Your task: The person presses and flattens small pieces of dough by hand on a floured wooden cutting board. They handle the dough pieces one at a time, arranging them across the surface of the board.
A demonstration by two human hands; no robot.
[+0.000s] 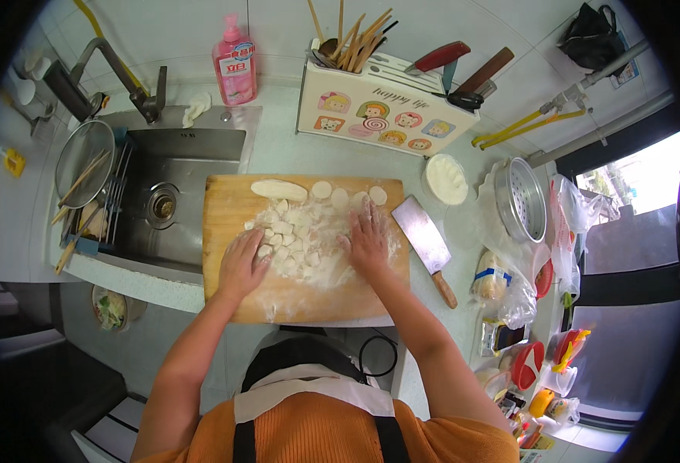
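Observation:
My left hand (pixel 242 263) rests at the left edge of a pile of small floured dough pieces (pixel 285 238) on a wooden board (pixel 224 197). Its thumb is apart from the fingers, beside one piece. My right hand (pixel 366 238) lies palm down on the floured right part, fingers pointing away, fingertips at a flattened dough round (pixel 359 200); what lies under the palm is hidden. More flat rounds (pixel 321 190) line the board's far side, beside a long dough roll (pixel 279 190). A cleaver (pixel 423 234) with a wooden handle lies right of the board.
A steel sink (pixel 189 156) with a faucet (pixel 137 95) is at the left. Behind the board stand a pink soap bottle (pixel 235 72) and a knife and chopstick holder (pixel 386 116). A bowl of flour (pixel 446 179) and a perforated metal steamer (pixel 520 199) are at the right.

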